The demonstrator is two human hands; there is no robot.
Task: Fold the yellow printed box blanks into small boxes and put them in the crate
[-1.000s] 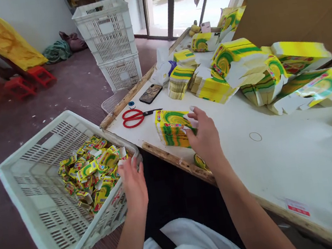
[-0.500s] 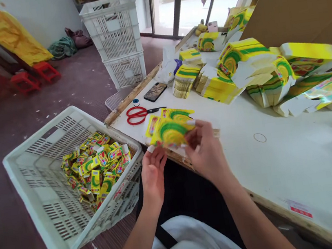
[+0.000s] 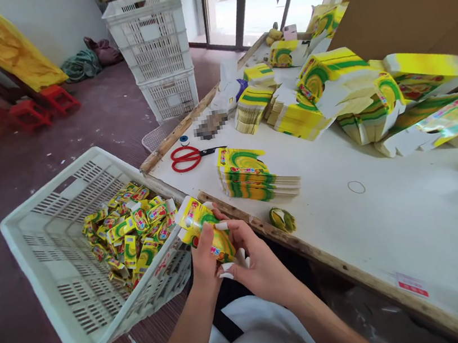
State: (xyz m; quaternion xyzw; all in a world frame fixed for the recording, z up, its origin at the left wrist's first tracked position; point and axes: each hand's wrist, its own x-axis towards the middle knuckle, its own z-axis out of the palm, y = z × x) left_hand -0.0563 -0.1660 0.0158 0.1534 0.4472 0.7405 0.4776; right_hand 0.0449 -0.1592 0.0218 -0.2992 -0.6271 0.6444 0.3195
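Observation:
A small yellow and green printed carton (image 3: 195, 215) is held between my two hands, just in front of the table edge. My left hand (image 3: 205, 257) grips it from the left side, its thumb lying over the printed face. At the carton's right end, the fingers of my right hand (image 3: 257, 264) close around the white flaps. Just beyond, a stack of flat cartons (image 3: 247, 177) of the same print lies on the table. To my left, a white plastic crate (image 3: 88, 339) contains a heap of small yellow cartons (image 3: 136, 235).
Red-handled scissors (image 3: 187, 159) and a small blue-centred roll (image 3: 184, 140) lie near the table's left corner. A small yellow-green bundle (image 3: 282, 219) rests by the edge. Larger carton stacks (image 3: 302, 118) stand further back. Tall white crates (image 3: 152, 46) are stacked on the floor.
Both hands have drawn the carton from above the stack down and left, toward my body. The left hand, loosely open before, now grips it. The flat stack and small bundle have come into view.

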